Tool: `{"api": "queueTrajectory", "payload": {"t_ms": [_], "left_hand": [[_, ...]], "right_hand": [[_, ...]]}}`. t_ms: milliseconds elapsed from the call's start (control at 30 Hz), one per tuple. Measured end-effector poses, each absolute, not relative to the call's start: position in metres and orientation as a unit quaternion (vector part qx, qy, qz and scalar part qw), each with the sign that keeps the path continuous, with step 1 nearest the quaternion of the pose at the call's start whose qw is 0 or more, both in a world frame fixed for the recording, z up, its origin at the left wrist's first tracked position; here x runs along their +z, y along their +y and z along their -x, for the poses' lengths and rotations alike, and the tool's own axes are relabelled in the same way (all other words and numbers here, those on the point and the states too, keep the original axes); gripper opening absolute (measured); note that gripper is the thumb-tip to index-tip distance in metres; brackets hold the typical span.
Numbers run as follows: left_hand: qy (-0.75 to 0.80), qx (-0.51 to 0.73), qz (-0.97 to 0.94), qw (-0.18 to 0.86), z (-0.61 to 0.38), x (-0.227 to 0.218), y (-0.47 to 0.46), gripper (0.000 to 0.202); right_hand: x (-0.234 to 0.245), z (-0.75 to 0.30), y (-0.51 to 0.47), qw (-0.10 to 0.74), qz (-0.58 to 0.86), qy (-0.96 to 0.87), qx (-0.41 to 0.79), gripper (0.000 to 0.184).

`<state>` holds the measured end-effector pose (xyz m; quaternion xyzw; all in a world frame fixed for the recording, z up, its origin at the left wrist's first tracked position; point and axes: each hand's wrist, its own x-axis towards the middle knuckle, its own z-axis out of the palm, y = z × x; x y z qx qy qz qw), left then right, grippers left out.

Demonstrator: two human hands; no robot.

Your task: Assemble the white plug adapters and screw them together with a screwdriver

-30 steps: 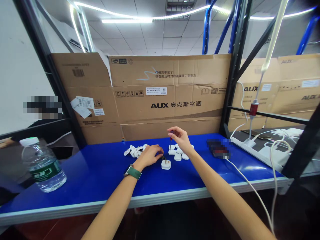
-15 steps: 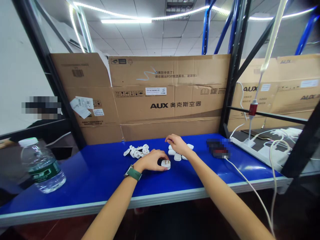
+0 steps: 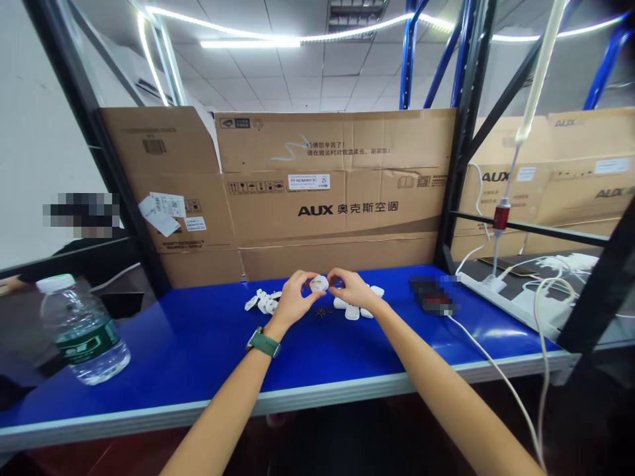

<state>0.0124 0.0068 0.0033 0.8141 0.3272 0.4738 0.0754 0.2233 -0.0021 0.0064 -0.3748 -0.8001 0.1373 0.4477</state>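
My left hand (image 3: 294, 299) and my right hand (image 3: 351, 289) meet above the blue table (image 3: 198, 350), both pinched on a small white plug piece (image 3: 319, 283) held between them. A green watch sits on my left wrist. Below the hands lie a few tiny dark screws (image 3: 322, 313). A cluster of white plug parts (image 3: 262, 302) lies to the left of my left hand, and more white plug pieces (image 3: 356, 311) lie under my right wrist. The small screwdriver seen earlier is not visible.
A water bottle (image 3: 82, 330) stands at the table's left front. Cardboard boxes (image 3: 327, 198) wall the back. A white power strip (image 3: 501, 297) with cables and a hanging red tool (image 3: 502, 215) are at the right, beside a black shelf post (image 3: 459, 152).
My right hand lowered and let go of the small screwdriver. My left hand took the white plug piece from the table and lifted it; both hands now hold it.
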Motion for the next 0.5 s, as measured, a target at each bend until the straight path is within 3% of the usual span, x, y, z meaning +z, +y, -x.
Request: {"api": "queueTrajectory", "payload": {"t_ms": [233,500], "left_hand": [[0.34,0.487,-0.793,0.139,-0.0115,0.0084,0.0032,0.042],[0.361,0.475,-0.786,0.164,-0.0099,0.0035,0.0068,0.046]], "right_hand": [[0.0108,-0.2202,-0.0084,0.46,0.325,-0.815,0.135,0.014],[0.0095,-0.2206,-0.0109,0.455,0.309,-0.82,0.159,0.022]]}}
